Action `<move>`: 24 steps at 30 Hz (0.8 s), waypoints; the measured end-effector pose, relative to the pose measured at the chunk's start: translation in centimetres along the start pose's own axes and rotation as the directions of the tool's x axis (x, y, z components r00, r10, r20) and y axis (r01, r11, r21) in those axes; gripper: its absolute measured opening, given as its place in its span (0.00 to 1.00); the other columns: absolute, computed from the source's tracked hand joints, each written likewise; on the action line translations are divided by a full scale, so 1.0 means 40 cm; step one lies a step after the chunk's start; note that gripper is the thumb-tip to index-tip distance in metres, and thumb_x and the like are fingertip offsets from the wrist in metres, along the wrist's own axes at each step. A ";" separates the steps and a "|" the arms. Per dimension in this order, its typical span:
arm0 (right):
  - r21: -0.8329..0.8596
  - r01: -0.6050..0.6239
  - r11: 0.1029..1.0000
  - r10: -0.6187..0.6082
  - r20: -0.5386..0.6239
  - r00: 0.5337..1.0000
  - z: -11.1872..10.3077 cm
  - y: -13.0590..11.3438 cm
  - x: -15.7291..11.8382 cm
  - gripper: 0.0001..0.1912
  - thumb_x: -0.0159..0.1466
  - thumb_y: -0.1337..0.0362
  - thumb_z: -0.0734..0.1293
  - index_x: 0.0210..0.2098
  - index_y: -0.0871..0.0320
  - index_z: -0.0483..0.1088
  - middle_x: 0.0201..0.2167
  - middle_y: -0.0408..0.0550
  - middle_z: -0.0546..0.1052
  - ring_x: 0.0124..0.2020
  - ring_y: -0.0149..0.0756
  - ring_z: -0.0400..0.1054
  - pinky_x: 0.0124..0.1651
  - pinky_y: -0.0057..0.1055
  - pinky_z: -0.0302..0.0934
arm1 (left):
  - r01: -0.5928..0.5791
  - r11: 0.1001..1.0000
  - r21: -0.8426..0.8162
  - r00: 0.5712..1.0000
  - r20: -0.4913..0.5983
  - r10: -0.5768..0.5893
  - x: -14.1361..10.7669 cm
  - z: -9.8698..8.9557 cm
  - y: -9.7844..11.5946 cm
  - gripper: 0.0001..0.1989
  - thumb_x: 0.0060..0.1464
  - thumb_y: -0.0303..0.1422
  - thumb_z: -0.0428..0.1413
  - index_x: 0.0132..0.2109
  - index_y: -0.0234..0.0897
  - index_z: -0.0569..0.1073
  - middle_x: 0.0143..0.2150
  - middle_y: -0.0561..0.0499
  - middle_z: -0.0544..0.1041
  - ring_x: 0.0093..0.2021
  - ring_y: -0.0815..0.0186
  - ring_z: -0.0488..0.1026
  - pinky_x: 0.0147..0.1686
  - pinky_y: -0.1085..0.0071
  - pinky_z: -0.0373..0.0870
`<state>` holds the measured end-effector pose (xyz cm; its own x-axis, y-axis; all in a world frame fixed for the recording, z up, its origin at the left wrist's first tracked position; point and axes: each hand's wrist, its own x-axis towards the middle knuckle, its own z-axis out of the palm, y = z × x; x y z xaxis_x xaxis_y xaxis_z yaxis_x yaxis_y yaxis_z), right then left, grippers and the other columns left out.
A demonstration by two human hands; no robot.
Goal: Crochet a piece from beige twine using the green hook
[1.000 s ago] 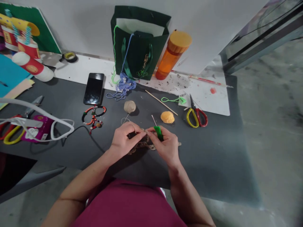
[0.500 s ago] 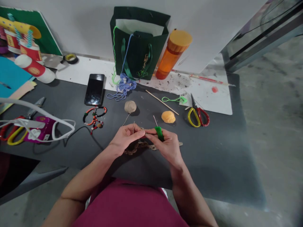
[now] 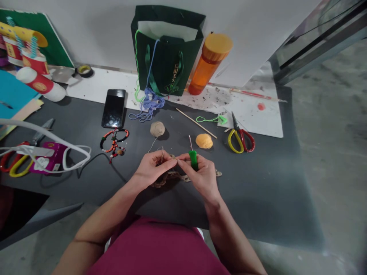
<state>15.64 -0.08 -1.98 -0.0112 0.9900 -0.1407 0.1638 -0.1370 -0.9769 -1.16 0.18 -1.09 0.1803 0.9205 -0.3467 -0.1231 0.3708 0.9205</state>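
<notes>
My left hand [image 3: 153, 167] is closed, pinching a piece of brown crochet work [image 3: 163, 181] near its edge, with a beige strand over the fingers. That strand runs up to a small ball of beige yarn [image 3: 157, 129] on the table. Fingertips almost meet those of my right hand [image 3: 202, 173], which pinches the same work with thumb and forefinger. Tucked in the right hand is a crochet hook with a green handle [image 3: 193, 159], its metal tip pointing up and away. The crochet work hangs below both hands, partly hidden by them. A yellow yarn ball [image 3: 204, 141] lies just beyond the right hand.
Red-and-yellow scissors [image 3: 241, 139] lie to the right, a thin wooden stick [image 3: 196, 123] ahead. A phone [image 3: 114, 108] and beaded bracelet [image 3: 114, 142] are left. Behind stand a dark green paper bag [image 3: 164, 57], blue yarn [image 3: 150, 102] and an orange bottle [image 3: 208, 67]. White cable [image 3: 77, 151] loops at far left.
The green-handled hook has turned slightly more upright in my right hand and shifted a little right. Both hands still pinch the crochet work at nearly the same spot.
</notes>
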 end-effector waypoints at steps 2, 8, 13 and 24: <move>0.031 -0.012 0.999 0.013 -0.032 0.999 0.008 0.000 -0.001 0.08 0.56 0.57 0.75 0.29 0.55 0.82 0.18 0.40 0.75 0.20 0.27 0.63 0.25 0.25 0.61 | 0.024 0.999 -0.042 1.000 0.014 -0.024 0.002 0.000 0.000 0.21 0.44 0.48 0.70 0.26 0.36 0.73 0.24 0.56 0.71 0.26 0.73 0.65 0.29 0.73 0.63; 0.129 -0.017 0.992 0.027 -0.077 0.997 0.025 0.003 -0.001 0.08 0.55 0.57 0.76 0.29 0.55 0.81 0.23 0.44 0.81 0.22 0.31 0.71 0.27 0.27 0.69 | 0.072 0.993 -0.094 0.997 0.038 -0.069 0.006 -0.003 0.001 0.23 0.43 0.51 0.70 0.27 0.36 0.75 0.27 0.53 0.76 0.30 0.69 0.70 0.36 0.70 0.68; 0.122 0.030 0.992 -0.016 -0.114 0.993 0.029 0.010 -0.007 0.07 0.55 0.58 0.75 0.29 0.54 0.81 0.24 0.45 0.83 0.23 0.33 0.75 0.27 0.28 0.71 | 0.071 0.993 -0.097 0.996 0.064 -0.065 0.009 -0.004 0.000 0.22 0.43 0.51 0.70 0.27 0.36 0.75 0.26 0.53 0.75 0.30 0.68 0.70 0.37 0.68 0.68; -0.226 0.398 0.889 -0.395 0.063 0.917 -0.008 0.004 -0.011 0.08 0.63 0.65 0.70 0.33 0.49 0.84 0.29 0.45 0.86 0.26 0.35 0.78 0.33 0.29 0.72 | 0.290 0.904 -0.314 0.955 0.158 -0.251 0.014 -0.016 0.002 0.22 0.34 0.46 0.75 0.24 0.35 0.74 0.23 0.54 0.74 0.26 0.72 0.67 0.31 0.72 0.63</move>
<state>16.00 -0.54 -2.03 -0.1375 0.9594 0.2464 0.3645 0.2803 -0.8880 -1.69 0.80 -1.31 0.3569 0.7665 -0.5339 -0.3654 0.6406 0.6754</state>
